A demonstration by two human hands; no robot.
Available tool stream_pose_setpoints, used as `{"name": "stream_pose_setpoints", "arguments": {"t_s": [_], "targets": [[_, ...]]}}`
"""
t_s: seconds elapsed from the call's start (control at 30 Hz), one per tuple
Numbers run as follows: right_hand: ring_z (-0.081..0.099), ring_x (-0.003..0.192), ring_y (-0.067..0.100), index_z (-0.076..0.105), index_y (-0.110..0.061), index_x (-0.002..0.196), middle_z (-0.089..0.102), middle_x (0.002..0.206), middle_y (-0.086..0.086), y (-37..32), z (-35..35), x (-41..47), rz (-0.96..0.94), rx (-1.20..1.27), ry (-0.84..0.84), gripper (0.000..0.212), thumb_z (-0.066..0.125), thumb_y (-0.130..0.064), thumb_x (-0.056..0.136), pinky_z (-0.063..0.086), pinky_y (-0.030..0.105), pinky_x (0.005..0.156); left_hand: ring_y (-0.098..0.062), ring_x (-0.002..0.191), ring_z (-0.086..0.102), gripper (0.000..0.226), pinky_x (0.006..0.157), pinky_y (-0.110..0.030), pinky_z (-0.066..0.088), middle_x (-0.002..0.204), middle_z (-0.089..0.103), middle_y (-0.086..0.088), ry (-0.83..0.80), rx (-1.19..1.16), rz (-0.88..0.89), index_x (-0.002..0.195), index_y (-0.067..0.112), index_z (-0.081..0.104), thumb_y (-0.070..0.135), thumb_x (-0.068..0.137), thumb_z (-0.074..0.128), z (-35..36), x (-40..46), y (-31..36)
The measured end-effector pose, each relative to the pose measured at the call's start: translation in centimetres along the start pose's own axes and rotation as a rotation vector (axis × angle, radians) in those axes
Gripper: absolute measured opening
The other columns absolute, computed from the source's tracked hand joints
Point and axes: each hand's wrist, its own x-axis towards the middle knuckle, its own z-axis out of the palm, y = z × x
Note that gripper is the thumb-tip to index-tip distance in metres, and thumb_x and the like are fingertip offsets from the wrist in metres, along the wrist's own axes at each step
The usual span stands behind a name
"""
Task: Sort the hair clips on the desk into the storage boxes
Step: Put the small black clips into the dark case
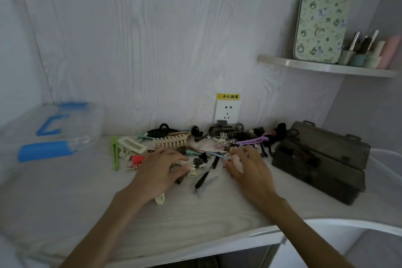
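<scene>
My pale worktop carries everything: a clear storage box with blue latches at the far left, and a dark storage box at the right, lid tipped back, its long axis running from the wall toward me. Between them the hair clips lie in a band strung left to right along the wall. A green clip points toward me; a black clip slants toward my left. My left hand rests palm-down on the clips, fingers loosely spread; whether it holds one I cannot tell. My right hand lies likewise, fingers spread and pointing left.
</scene>
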Motion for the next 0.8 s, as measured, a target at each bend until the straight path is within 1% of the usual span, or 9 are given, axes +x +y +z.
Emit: {"name": "stream_pose_setpoints", "arguments": {"t_s": [0.1, 0.17, 0.23, 0.37, 0.5, 0.6, 0.67, 0.73, 0.8], "targets": [[0.059, 0.087, 0.02, 0.04, -0.03, 0.101, 0.06, 0.099, -0.006, -0.9, -0.1, -0.9, 0.056, 0.016, -0.134, 0.034, 0.046, -0.06, 0.085, 0.039, 0.031, 0.066, -0.008, 0.108, 0.041, 0.085, 0.09, -0.028, 0.031, 0.114, 0.053, 0.016, -0.077, 0.159, 0.005, 0.117, 0.04, 0.057, 0.092, 0.055, 0.033, -0.6, 0.3, 1.4], [0.06, 0.086, 0.02, 0.039, -0.028, 0.104, 0.062, 0.099, -0.004, -1.2, 0.2, -1.3, 0.025, 0.019, -0.14, 0.024, 0.044, -0.048, 0.092, 0.035, 0.029, 0.064, -0.008, 0.108, 0.046, 0.081, 0.091, -0.028, 0.036, 0.113, 0.055, 0.015, -0.095, 0.134, -0.016, 0.118, 0.039, 0.056, 0.088, 0.054, 0.044, -0.9, 0.3, 1.9], [0.059, 0.083, 0.018, 0.039, -0.026, 0.108, 0.063, 0.099, -0.002, -1.2, 0.4, -1.5, 0.002, 0.042, -0.087, 0.018, 0.039, -0.039, 0.096, 0.035, 0.028, 0.063, -0.002, 0.102, 0.049, 0.078, 0.09, -0.028, 0.042, 0.108, 0.057, 0.02, -0.108, -0.059, -0.038, 0.116, 0.042, 0.056, 0.086, 0.052, 0.052, -1.7, 0.0, 1.5], [0.055, 0.073, 0.013, 0.036, -0.028, 0.12, 0.063, 0.097, -0.003, -1.1, 0.7, -1.5, -0.019, 0.008, -0.072, 0.023, 0.035, -0.032, 0.098, 0.036, 0.025, 0.059, 0.02, 0.111, 0.035, 0.078, 0.098, -0.02, 0.032, 0.12, 0.04, 0.038, -0.288, -0.508, -0.065, 0.123, 0.048, 0.048, 0.063, 0.052, 0.076, -3.6, -1.3, -1.1], [0.043, 0.061, 0.005, 0.035, -0.029, 0.124, 0.053, 0.084, -0.009, -1.2, 0.8, -1.5, -0.037, 0.018, -0.103, 0.029, 0.037, -0.027, 0.096, 0.028, 0.015, 0.049, 0.014, 0.125, 0.03, 0.079, 0.106, -0.017, 0.025, 0.132, 0.035, 0.035, -0.339, -0.421, 0.058, 0.118, 0.057, 0.045, 0.047, 0.05, 0.082, -3.5, -1.9, -3.4], [0.043, 0.058, 0.002, 0.033, -0.031, 0.13, 0.05, 0.078, -0.01, -1.3, 0.7, -1.6, -0.025, 0.048, -0.048, 0.033, 0.036, -0.028, 0.097, 0.029, 0.017, 0.049, 0.004, 0.124, 0.039, 0.066, 0.107, -0.024, 0.028, 0.131, 0.047, 0.022, -0.175, -0.434, 0.013, 0.109, 0.049, 0.056, 0.014, 0.058, 0.078, -2.9, -1.6, -4.0], [0.047, 0.059, 0.0, 0.044, -0.03, 0.118, 0.051, 0.074, -0.014, -1.5, 0.5, -1.6, 0.009, 0.144, 0.046, 0.022, 0.036, -0.028, 0.098, 0.032, 0.018, 0.05, -0.007, 0.119, 0.047, 0.061, 0.106, -0.034, 0.032, 0.124, 0.056, 0.018, 0.058, -0.245, -0.029, 0.099, 0.048, 0.06, 0.0, 0.062, 0.073, -2.6, -1.5, -4.3], [0.055, 0.067, -0.001, 0.052, -0.028, 0.105, 0.057, 0.078, -0.015, -1.8, 0.7, -1.2, 0.038, 0.273, 0.123, 0.014, 0.04, -0.028, 0.097, 0.042, 0.022, 0.056, -0.013, 0.114, 0.049, 0.057, 0.103, -0.035, 0.028, 0.117, 0.06, 0.016, 0.269, 0.005, -0.049, 0.096, 0.042, 0.065, -0.003, 0.062, 0.07, -2.4, -1.4, -4.3], [0.058, 0.075, 0.002, 0.057, -0.026, 0.104, 0.062, 0.088, -0.013, -2.4, 1.2, -0.3, -0.001, 0.329, 0.146, 0.015, 0.044, -0.026, 0.096, 0.048, 0.022, 0.065, -0.01, 0.106, 0.049, 0.044, 0.097, -0.03, 0.028, 0.109, 0.061, 0.017, 0.371, 0.011, -0.041, 0.096, 0.036, 0.067, 0.004, 0.065, 0.069, -2.5, -1.6, -3.4]]}}
